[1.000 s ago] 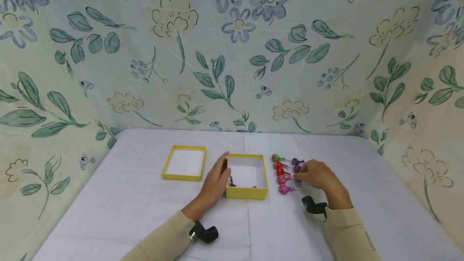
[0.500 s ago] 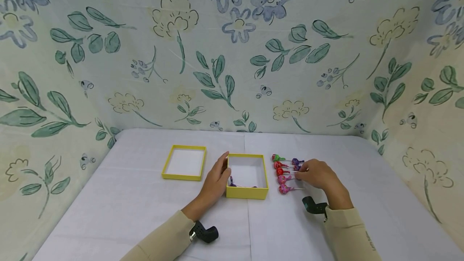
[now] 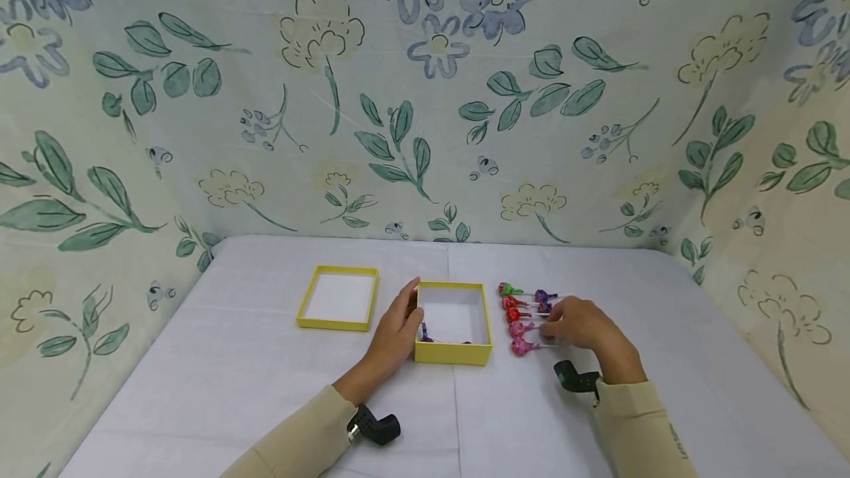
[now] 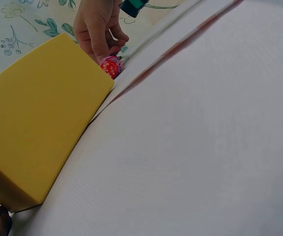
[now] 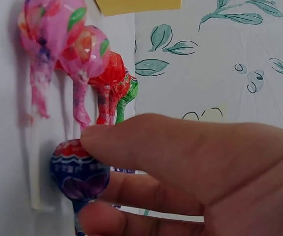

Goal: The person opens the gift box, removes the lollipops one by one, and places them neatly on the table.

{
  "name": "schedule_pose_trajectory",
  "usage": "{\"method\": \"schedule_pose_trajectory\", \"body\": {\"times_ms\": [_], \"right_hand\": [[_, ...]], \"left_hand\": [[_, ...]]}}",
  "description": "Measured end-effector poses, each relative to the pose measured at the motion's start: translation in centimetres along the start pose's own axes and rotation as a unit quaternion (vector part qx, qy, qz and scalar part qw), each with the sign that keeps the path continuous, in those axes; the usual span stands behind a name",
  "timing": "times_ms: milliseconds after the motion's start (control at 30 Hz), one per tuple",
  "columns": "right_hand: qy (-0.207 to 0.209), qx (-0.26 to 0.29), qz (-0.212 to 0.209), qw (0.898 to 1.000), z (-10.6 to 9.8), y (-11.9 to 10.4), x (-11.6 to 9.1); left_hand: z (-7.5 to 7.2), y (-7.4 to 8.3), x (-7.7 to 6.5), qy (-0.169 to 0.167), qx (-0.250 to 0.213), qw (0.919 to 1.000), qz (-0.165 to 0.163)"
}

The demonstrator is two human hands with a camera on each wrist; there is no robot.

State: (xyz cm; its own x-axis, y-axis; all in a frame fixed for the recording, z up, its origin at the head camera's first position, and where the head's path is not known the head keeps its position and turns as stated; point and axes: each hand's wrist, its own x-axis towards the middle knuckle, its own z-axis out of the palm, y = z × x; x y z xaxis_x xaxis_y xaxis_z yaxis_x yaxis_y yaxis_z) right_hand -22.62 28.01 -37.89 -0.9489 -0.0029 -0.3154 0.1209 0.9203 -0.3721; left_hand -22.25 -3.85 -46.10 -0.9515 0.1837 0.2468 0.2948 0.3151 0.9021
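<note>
An open yellow box (image 3: 454, 352) stands mid-table with a purple lollipop (image 3: 425, 334) lying inside. My left hand (image 3: 406, 310) rests flat against the box's left wall, fingers fairly straight; the left wrist view shows that box (image 4: 38, 132) close up. Right of it lies a row of wrapped lollipops (image 3: 516, 316), green, red and pink. My right hand (image 3: 547, 328) is at their stick ends. In the right wrist view my right hand (image 5: 88, 178) pinches a blue lollipop (image 5: 75, 169) between thumb and finger, beside the pink and red lollipops (image 5: 82, 54).
A shallow yellow lid (image 3: 337, 297) lies left of the box. A white cloth covers the table (image 3: 232, 375). Flower-patterned walls (image 3: 425, 94) close in the back and both sides. A pink-red lollipop (image 4: 110, 66) shows past the box's corner.
My right hand has shifted slightly toward me along the lollipop sticks, and now covers the dark lollipop seen earlier. The left hand and the box have not moved.
</note>
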Motion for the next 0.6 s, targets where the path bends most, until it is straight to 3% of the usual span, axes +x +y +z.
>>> {"method": "schedule_pose_trajectory", "body": {"times_ms": [333,600], "right_hand": [[0.039,-0.022,-0.013,0.999,-0.14,-0.18,-0.13],[0.034,-0.013,-0.002,0.999,0.0,-0.27,-0.09]], "left_hand": [[-0.05,0.05,-0.01,-0.002,-0.003,1.0,-0.002],[-0.07,0.17,-0.03,-0.003,-0.002,1.0,-0.004]]}}
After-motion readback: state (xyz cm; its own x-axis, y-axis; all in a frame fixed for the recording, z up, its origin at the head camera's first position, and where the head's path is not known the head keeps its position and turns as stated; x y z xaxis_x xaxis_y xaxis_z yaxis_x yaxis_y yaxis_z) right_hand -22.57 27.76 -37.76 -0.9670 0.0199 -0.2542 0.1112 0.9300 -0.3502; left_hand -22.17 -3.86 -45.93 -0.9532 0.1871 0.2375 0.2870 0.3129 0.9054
